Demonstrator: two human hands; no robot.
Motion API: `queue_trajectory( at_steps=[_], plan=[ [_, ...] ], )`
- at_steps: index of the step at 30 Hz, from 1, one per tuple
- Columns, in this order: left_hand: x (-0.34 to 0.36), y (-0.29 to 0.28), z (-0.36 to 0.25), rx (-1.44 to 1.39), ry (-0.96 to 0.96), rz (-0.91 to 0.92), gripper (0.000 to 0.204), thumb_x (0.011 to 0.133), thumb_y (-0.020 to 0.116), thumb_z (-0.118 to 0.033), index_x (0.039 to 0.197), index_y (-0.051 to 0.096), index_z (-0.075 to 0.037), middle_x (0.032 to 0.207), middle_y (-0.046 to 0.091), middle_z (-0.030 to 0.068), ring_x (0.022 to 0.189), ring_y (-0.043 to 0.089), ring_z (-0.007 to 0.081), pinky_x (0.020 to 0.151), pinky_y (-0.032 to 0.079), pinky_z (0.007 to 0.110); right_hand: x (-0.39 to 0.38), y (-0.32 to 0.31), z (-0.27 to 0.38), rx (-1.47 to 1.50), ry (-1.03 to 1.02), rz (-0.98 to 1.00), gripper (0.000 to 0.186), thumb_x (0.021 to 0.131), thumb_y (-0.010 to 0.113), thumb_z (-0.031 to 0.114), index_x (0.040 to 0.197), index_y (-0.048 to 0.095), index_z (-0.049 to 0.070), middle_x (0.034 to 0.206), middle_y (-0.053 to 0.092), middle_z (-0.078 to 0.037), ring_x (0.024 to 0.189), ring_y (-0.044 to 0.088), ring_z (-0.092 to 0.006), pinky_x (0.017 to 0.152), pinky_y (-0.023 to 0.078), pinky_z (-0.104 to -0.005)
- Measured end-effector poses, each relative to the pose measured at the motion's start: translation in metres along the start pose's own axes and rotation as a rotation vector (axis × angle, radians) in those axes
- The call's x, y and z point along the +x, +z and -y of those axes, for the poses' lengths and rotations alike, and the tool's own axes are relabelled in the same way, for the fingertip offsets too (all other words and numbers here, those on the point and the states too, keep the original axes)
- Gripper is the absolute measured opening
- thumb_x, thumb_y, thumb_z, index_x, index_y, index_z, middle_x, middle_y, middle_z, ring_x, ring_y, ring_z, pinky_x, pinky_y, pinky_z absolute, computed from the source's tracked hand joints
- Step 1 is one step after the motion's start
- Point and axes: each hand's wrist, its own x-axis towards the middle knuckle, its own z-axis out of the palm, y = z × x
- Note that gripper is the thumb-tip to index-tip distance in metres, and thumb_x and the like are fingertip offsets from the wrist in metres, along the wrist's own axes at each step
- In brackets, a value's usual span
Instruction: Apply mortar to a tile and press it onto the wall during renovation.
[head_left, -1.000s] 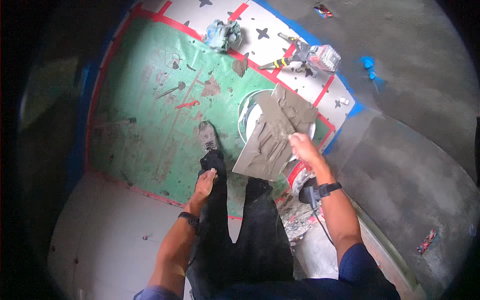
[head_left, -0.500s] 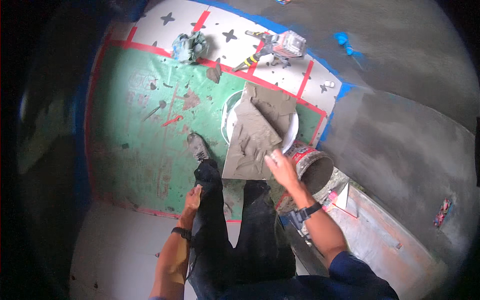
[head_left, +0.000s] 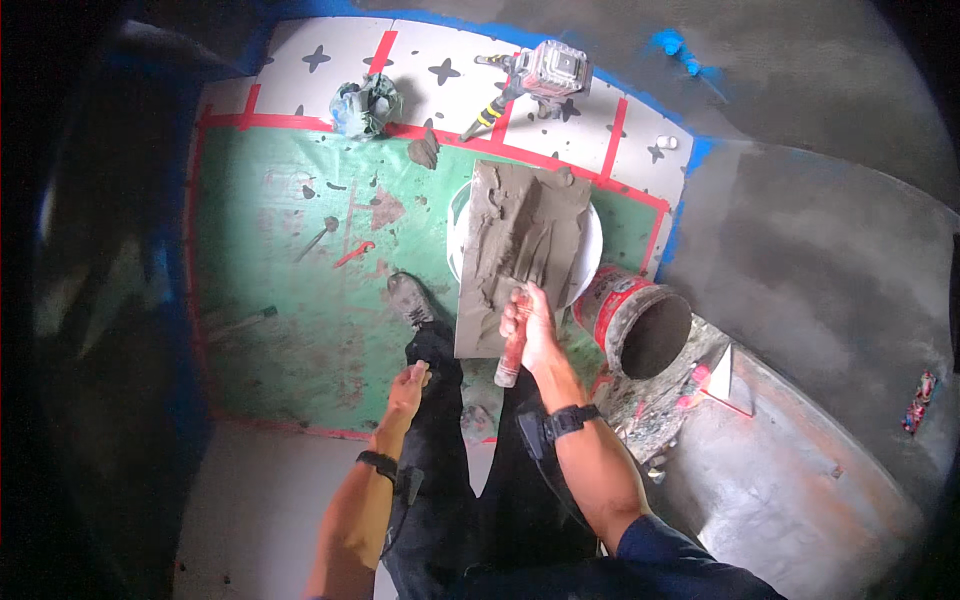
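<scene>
My right hand (head_left: pixel 536 330) grips a trowel (head_left: pixel 510 362) by its reddish handle; its blade lies in grey mortar (head_left: pixel 540 215) spread on a flat tile or board (head_left: pixel 478 335), which rests across a white bucket (head_left: pixel 592 240). My left hand (head_left: pixel 408 390) is closed near my left thigh, left of the board; what it holds, if anything, I cannot make out. A red-labelled bucket (head_left: pixel 610 305) lies tipped beside the board on the right.
Green floor covering (head_left: pixel 260 230) carries a red tool (head_left: pixel 352 255) and scraps. Behind are a crumpled bag (head_left: pixel 365 105) and power tool (head_left: pixel 550 75) on white tiles (head_left: pixel 430 45). Grey walls (head_left: pixel 800 240) surround this; a pale ledge (head_left: pixel 760 460) runs at lower right.
My right hand has moved left to the middle of the board's lower part, turning the trowel, whose handle now shows. The mortar's streaks have changed. The view has shifted.
</scene>
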Motion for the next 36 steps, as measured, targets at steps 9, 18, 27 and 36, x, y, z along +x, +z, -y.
queue_trajectory(
  at_steps=[9, 18, 27, 36],
  plan=[
    [-0.002, -0.023, 0.013, -0.021, 0.004, -0.020, 0.059, 0.094, 0.058, -0.049, 0.116, 0.063, 0.006, 0.108, 0.068, 0.0122, 0.100, 0.063, 0.0191, 0.091, 0.047, 0.032, -0.038, -0.084, 0.022, -0.785, 0.011, 0.151, 0.031, 0.096, 0.055, 0.036, 0.079, 0.051, 0.010, 0.056, 0.042, 0.003, 0.045, 0.044, -0.0087, 0.039, 0.035, -0.0256],
    [0.001, -0.042, 0.034, 0.073, 0.038, -0.020, 0.061, 0.093, 0.058, -0.051, 0.115, 0.063, 0.007, 0.106, 0.068, 0.0128, 0.098, 0.062, 0.0191, 0.090, 0.046, 0.032, -0.031, -0.116, 0.063, -2.461, -0.969, 0.190, 0.024, 0.087, 0.059, 0.032, 0.082, 0.056, 0.008, 0.072, 0.065, -0.017, 0.057, 0.066, -0.0322, 0.046, 0.053, -0.0446],
    [-0.006, -0.027, 0.025, 0.040, 0.061, -0.063, 0.058, 0.093, 0.060, -0.050, 0.109, 0.065, 0.006, 0.091, 0.064, 0.0067, 0.086, 0.058, 0.0153, 0.084, 0.046, 0.031, 0.022, -0.109, 0.109, -1.656, -0.845, -0.164, 0.030, 0.092, 0.060, 0.034, 0.089, 0.054, 0.005, 0.064, 0.056, -0.008, 0.053, 0.057, -0.0209, 0.048, 0.047, -0.0374],
    [-0.003, -0.012, 0.020, 0.103, 0.038, 0.012, 0.054, 0.097, 0.055, -0.046, 0.117, 0.064, 0.004, 0.106, 0.069, 0.0146, 0.097, 0.064, 0.0186, 0.088, 0.049, 0.033, 0.005, -0.006, 0.013, -0.377, -0.084, 0.003, 0.034, 0.094, 0.059, 0.043, 0.082, 0.054, 0.012, 0.062, 0.050, 0.001, 0.049, 0.049, -0.0111, 0.045, 0.042, -0.0261]
  ],
)
